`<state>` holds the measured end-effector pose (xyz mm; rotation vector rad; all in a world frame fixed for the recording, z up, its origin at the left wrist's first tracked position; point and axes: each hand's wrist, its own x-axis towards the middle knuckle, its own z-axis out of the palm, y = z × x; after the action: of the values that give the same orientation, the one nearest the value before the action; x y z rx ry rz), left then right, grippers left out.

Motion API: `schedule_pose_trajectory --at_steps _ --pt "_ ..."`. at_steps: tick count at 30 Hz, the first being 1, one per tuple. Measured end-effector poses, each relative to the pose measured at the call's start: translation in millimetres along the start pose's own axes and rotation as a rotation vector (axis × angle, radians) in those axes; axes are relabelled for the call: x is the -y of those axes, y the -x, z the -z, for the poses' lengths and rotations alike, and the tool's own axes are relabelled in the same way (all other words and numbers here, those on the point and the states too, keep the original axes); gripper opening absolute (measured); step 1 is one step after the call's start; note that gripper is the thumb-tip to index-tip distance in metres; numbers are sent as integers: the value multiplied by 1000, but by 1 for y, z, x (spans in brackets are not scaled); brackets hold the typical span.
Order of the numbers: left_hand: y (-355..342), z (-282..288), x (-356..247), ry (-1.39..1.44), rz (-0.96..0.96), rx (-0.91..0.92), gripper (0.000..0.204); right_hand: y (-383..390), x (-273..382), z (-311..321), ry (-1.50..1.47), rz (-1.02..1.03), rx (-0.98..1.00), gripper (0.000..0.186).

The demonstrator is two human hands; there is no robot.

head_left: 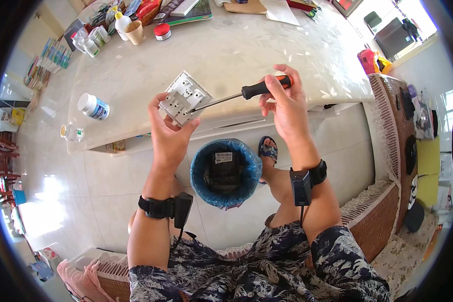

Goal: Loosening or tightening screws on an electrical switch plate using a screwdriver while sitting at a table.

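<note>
My left hand (171, 136) grips a square white plastic electrical fitting (182, 93), like a switch or socket, tilted with its back and terminals facing up, just beyond the table's near edge. My right hand (286, 108) holds a screwdriver (259, 90) with a black and orange handle. Its slim metal shaft points down and left, and the tip is at a terminal on the lower part of the fitting.
The cream table (322, 60) carries bottles (93, 108), a paper cup (135, 34), a red jar (162, 31) and papers. Below my hands stands a bin (201, 178) with a blue liner, beside my foot (268, 153). A bench (392, 146) is at the right.
</note>
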<state>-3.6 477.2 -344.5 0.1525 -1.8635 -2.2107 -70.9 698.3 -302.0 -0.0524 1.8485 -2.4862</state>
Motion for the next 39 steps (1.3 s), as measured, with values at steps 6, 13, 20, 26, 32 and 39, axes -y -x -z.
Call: schedule_pose_trajectory --at_steps 6,13,20,26,32,39 --pt "1 -4 3 0 -1 29 74 -1 -5 -7 -222 87 -37 40" --pt "1 -3 1 26 30 -4 73 -3 -7 3 -74 3 20 46" --pt "2 -3 2 10 5 -11 73 -3 -8 0 -95 104 -4 52" --pt "1 -2 2 0 12 -11 73 -2 -8 -2 -76 8 -28 48" --pt "1 -1 2 -2 6 -24 73 -2 -12 -3 -35 151 -40 43" --pt "1 0 3 4 19 -25 73 -3 -11 -1 71 40 -56 39"
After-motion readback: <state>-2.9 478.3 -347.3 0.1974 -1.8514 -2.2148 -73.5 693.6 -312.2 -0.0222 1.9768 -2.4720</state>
